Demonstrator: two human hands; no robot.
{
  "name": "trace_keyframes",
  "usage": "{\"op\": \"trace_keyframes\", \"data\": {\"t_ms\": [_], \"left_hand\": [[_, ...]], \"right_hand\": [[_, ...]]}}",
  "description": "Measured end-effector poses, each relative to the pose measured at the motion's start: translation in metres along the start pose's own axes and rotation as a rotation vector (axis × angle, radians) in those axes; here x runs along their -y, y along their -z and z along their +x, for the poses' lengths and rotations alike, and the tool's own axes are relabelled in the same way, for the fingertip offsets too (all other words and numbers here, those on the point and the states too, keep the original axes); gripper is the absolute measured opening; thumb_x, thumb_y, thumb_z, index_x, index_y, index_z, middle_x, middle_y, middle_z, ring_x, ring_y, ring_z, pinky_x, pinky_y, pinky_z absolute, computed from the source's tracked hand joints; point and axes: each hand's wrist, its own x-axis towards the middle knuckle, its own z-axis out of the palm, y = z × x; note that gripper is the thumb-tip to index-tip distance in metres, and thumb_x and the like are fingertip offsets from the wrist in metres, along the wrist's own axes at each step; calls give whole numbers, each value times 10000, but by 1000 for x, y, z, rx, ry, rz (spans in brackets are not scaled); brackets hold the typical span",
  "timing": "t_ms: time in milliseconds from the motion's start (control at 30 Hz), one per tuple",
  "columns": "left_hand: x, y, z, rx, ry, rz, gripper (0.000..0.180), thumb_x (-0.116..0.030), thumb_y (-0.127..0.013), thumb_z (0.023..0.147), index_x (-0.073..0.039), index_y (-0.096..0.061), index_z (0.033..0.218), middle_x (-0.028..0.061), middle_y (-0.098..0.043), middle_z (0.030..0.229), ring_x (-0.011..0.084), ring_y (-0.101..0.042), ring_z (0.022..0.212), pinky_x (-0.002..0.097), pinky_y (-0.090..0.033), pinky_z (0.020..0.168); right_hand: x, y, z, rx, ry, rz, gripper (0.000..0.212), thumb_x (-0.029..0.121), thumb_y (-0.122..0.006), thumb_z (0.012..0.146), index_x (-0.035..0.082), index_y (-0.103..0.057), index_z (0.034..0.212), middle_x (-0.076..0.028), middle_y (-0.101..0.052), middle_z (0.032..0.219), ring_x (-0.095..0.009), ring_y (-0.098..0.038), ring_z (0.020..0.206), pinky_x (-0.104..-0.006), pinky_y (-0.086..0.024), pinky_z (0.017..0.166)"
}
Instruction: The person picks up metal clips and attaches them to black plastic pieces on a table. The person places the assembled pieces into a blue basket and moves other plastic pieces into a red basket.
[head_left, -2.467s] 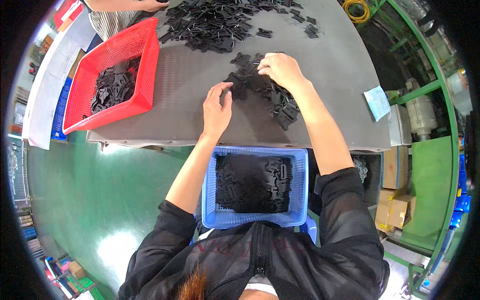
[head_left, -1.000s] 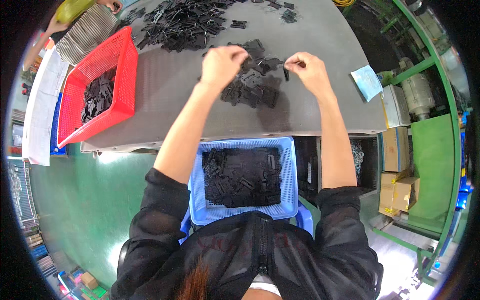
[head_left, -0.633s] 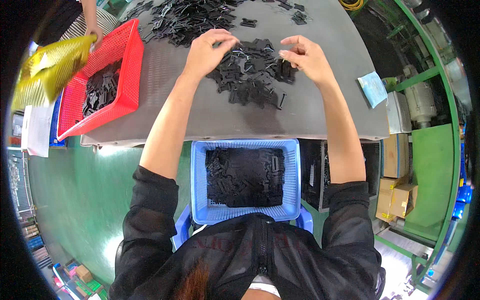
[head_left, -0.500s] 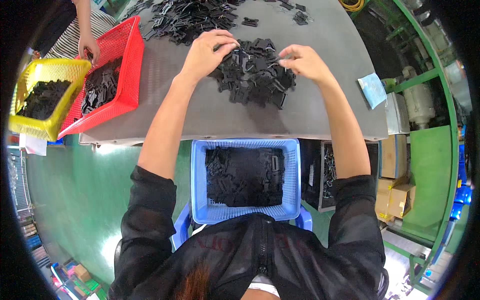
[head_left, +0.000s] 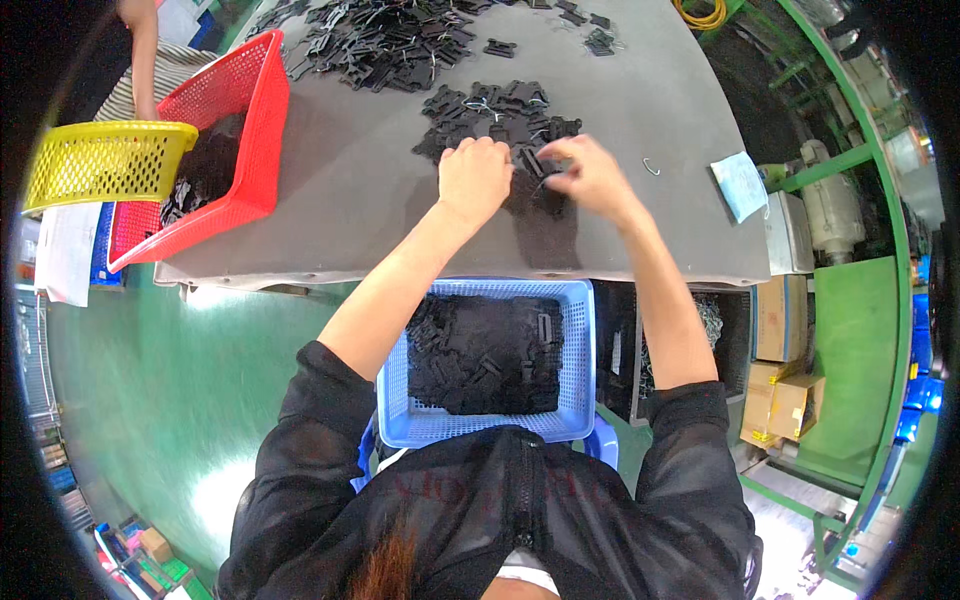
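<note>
Both hands are over the near edge of a small pile of flat black plastic parts (head_left: 480, 110) on the grey table. My left hand (head_left: 475, 182) is closed, knuckles up; its fingertips are turned away, so what they hold is hidden. To its right, my right hand (head_left: 592, 178), slightly blurred, pinches a black plastic part (head_left: 532, 162) between thumb and fingers. Thin pale wires or strings show among the pile's parts. Below the table edge, in front of my body, a blue basket (head_left: 396, 436) holds many similar black parts.
A larger heap of black parts (head_left: 380, 45) lies farther back. At left, another person's arm (head_left: 143, 70) reaches behind a tilted yellow basket (head_left: 100, 165) into a red basket (head_left: 262, 150). A bent pale wire (head_left: 651, 167) and a light-blue face mask (head_left: 740, 187) lie at right.
Both hands have come nearer to me and closer together. The right one now has a black part. The yellow basket has tipped over the red one. The bent wire now shows on the table.
</note>
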Motion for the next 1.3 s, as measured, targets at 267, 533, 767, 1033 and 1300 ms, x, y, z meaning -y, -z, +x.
{"op": "trace_keyframes", "data": {"t_ms": [267, 533, 767, 1033, 1300], "left_hand": [[11, 58, 43, -130, -148, -34, 149, -202, -601, 830, -67, -658, 804, 123, -651, 760, 317, -635, 765, 431, -499, 684], [4, 69, 76, 59, -132, -185, 171, -168, -528, 853, -56, -609, 954, 161, -656, 888, 347, -613, 888, 435, -472, 773], [24, 69, 143, 782, 174, -52, 200, -121, -543, 736, -39, -618, 903, 56, -546, 650, 152, -506, 538, 306, -389, 453], [82, 91, 112, 755, 411, -471, 239, -210, -581, 801, -71, -625, 990, 10, -532, 641, 84, -466, 552, 260, -401, 437], [68, 37, 57, 374, 130, -182, 277, -329, -691, 752, -70, -685, 849, 102, -685, 826, 245, -652, 813, 366, -502, 753]], "right_hand": [[15, 23, -2, -113, -164, 265, 187, 133, -685, 753, 56, -664, 922, -73, -639, 739, -160, -597, 650, -284, -463, 613], [-9, 38, -3, -28, -432, 548, 315, 145, -699, 777, 47, -604, 1061, -31, -628, 787, -118, -596, 654, -243, -449, 564], [-5, 3, 11, -218, -169, -161, 202, 213, -692, 766, 127, -659, 946, -84, -612, 951, -280, -607, 936, -396, -490, 774], [18, -46, 64, -95, 45, -215, 151, 190, -681, 762, 90, -661, 874, -93, -621, 902, -303, -612, 866, -402, -485, 738], [21, -33, 54, -41, 86, -266, 92, 191, -664, 761, 108, -653, 801, -92, -622, 834, -293, -634, 807, -411, -512, 693]]}}
